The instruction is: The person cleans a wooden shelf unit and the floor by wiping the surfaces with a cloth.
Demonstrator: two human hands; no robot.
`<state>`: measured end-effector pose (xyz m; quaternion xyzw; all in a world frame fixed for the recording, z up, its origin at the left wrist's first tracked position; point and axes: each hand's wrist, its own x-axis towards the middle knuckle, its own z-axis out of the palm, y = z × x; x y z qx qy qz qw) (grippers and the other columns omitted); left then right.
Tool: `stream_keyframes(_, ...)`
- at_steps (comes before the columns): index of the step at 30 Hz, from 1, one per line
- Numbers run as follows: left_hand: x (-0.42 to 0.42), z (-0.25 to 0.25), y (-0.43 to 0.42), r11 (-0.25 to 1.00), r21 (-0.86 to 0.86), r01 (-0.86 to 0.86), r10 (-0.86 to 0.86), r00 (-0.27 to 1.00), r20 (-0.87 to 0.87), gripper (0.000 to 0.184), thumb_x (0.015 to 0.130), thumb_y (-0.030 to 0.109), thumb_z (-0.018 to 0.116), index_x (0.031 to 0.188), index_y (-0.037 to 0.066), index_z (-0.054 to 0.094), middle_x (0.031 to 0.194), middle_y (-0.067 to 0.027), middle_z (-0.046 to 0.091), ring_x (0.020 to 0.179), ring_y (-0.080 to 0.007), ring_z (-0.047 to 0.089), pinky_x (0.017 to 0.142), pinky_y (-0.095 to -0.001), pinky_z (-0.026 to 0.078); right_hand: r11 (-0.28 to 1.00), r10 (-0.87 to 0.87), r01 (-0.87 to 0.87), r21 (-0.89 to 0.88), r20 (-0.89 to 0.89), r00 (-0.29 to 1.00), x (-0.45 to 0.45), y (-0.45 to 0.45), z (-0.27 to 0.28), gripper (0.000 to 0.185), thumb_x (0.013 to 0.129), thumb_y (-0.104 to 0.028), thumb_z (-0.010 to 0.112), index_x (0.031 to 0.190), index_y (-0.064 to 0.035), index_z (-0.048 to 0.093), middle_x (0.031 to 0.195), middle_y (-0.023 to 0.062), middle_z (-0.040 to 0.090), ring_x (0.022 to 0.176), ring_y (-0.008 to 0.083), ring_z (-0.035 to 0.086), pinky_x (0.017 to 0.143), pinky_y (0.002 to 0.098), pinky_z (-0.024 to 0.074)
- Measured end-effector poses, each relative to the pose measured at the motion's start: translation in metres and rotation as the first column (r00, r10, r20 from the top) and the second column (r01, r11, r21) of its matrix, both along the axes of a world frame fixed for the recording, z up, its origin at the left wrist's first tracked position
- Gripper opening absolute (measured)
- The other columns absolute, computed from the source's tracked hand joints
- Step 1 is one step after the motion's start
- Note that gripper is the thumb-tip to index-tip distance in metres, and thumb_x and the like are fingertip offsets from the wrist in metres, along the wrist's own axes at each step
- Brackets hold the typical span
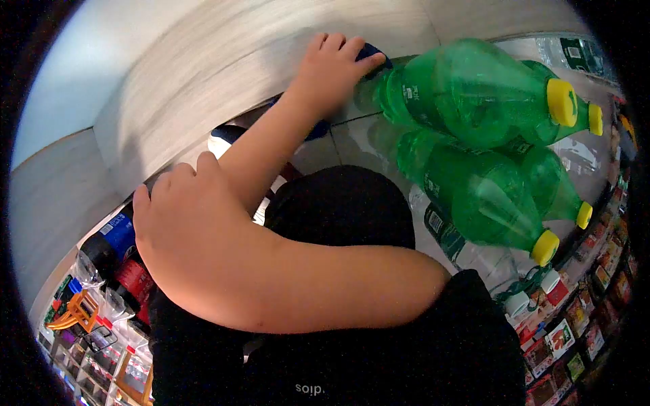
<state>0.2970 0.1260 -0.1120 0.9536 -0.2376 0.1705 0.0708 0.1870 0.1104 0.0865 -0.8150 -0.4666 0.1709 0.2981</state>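
Observation:
My left hand reaches forward by the pale wood-look panel, its fingers bent over a dark blue thing. That thing is mostly hidden, so I cannot tell its kind. My right arm crosses over my left forearm to the left side. Its hand, back upward, has fingers apart with tips near the panel's lower edge. Anything beneath its palm is hidden. Close by on the left are a blue-labelled bottle of dark drink and a red-labelled bottle. Large green bottles with yellow caps stand to the right of my left hand.
The pale panel runs along the far side. My dark-clothed knee is between the arms. Clear bottles with white caps are at the lower right, beside shelves of colourful packets. An orange plastic item lies at the left.

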Motion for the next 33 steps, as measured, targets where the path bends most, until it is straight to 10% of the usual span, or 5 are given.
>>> stream_keyframes(33, -0.009, 0.005, 0.008, 0.999, 0.034, 0.004, -0.004, 1.0, 0.024, 0.034, 0.083, 0.017, 0.052, 0.114, 0.026, 0.064, 0.098, -0.0024, 0.057, 0.095, -0.0221, 0.053, 0.086, -0.0352, 0.04, 0.994, 0.09, -0.103, -0.046, -0.242, 0.966, 0.017, -0.005, 0.018, 0.031, 0.088, -0.018, 0.05, 0.109, -0.0011, 0.066, 0.107, 0.0124, 0.064, 0.101, 0.0271, 0.059, 0.088, 0.0471, 0.0364)
